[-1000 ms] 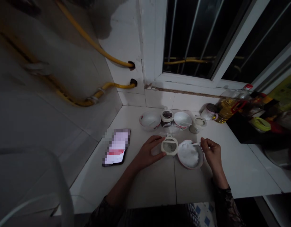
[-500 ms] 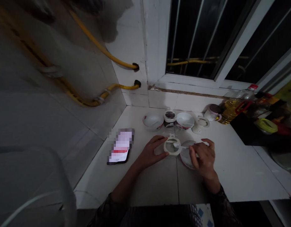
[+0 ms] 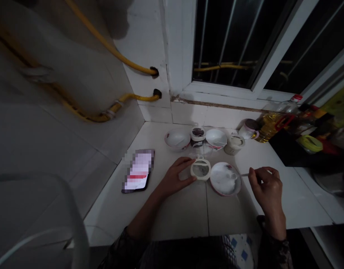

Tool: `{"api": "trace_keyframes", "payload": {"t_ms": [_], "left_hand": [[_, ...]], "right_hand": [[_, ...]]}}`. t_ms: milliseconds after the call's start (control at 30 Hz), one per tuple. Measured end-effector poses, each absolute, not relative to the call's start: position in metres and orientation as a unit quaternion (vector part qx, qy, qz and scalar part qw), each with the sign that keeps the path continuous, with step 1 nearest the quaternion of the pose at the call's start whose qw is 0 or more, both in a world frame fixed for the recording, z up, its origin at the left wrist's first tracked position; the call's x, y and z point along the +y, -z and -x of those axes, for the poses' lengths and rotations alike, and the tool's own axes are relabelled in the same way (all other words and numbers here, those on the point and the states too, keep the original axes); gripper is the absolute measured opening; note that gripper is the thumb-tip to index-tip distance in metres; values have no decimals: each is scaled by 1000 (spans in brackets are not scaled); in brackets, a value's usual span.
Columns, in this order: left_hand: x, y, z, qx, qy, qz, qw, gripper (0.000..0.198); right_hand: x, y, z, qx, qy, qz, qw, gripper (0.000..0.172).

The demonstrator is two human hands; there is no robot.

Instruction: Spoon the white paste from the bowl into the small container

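My left hand (image 3: 179, 175) is closed round the side of a small seasoning jar (image 3: 200, 170) with a pale rim and its lid up. Just right of the jar stands a bowl (image 3: 225, 179) holding a white powder or grains. My right hand (image 3: 267, 185) pinches the thin handle of a spoon (image 3: 243, 175), whose white head is over or in the powder at the bowl's right side. Behind them are a bowl (image 3: 177, 140) with a spoon in it, a jar of dark contents (image 3: 198, 136), another bowl (image 3: 216, 139) and a pale-topped jar (image 3: 234, 144).
A phone (image 3: 138, 170) lies on the counter at the left. Farther right stand a lidded mug (image 3: 249, 129), an oil bottle (image 3: 269, 127) and a dark box (image 3: 286, 151) of seasonings. Yellow pipes (image 3: 121, 101) run along the left wall, and a barred window is above.
My right hand has moved right with the spoon, from the jar's mouth to the powder bowl. My left hand keeps its hold on the jar. The view has shifted slightly.
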State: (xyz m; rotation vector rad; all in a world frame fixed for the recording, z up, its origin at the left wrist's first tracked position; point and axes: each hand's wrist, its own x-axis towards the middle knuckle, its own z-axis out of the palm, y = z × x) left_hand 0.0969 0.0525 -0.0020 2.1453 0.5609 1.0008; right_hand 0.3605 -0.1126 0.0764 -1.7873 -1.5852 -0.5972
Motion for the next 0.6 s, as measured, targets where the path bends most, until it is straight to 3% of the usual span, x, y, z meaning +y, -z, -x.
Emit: {"api": "trace_keyframes", "payload": {"t_ms": [300,600], "left_hand": [[52,-1,-96,220,-376,-828,351,51],[53,2,-97,227,-375,-828,349,52]], "right_hand": [[-104,-55,-351,-628,144,700,309,39],[-103,-38,-350,-549,54,737,391,40]]}}
